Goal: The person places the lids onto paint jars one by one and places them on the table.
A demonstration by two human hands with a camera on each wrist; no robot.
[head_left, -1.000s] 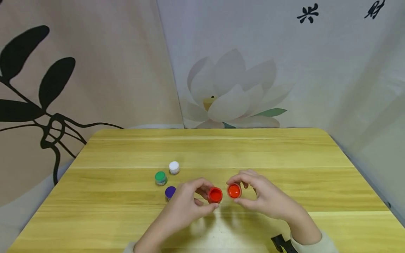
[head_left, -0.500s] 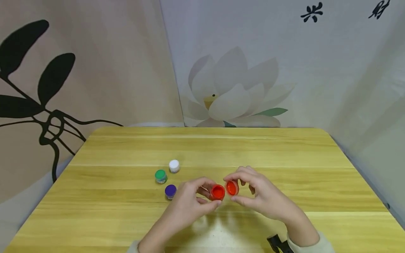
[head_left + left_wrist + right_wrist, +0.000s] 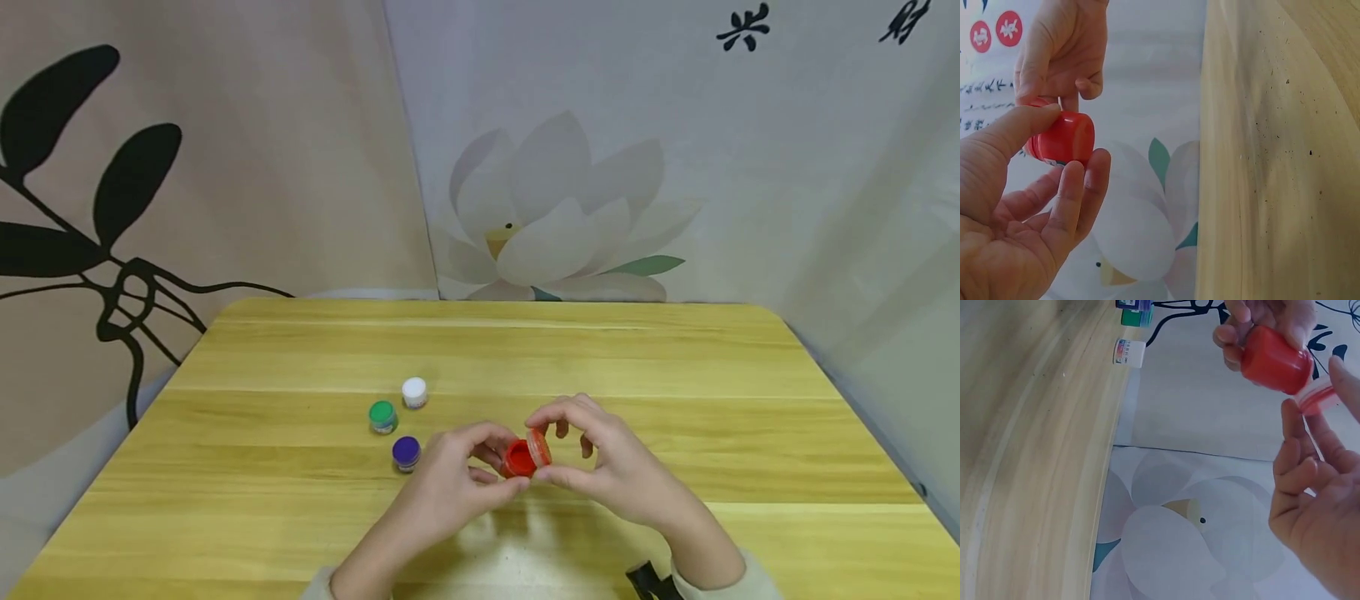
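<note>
Between thumb and fingers my left hand grips a small red paint jar, its mouth uncovered and red inside. The jar's rounded red body shows well in the left wrist view. My right hand pinches the jar's red lid by its edge, tilted close beside the mouth. In the right wrist view the lid is at the rim of the jar; whether they touch I cannot tell. Both hands are above the table.
Left of my hands stand closed jars with a purple lid, a green lid and a white lid on the wooden table. A black strap-like piece is by my right sleeve. A printed curtain hangs behind.
The right hand has brought the lid leftward to the jar's mouth and turned it from facing up to standing on edge. The left hand has shifted slightly right with the jar.
</note>
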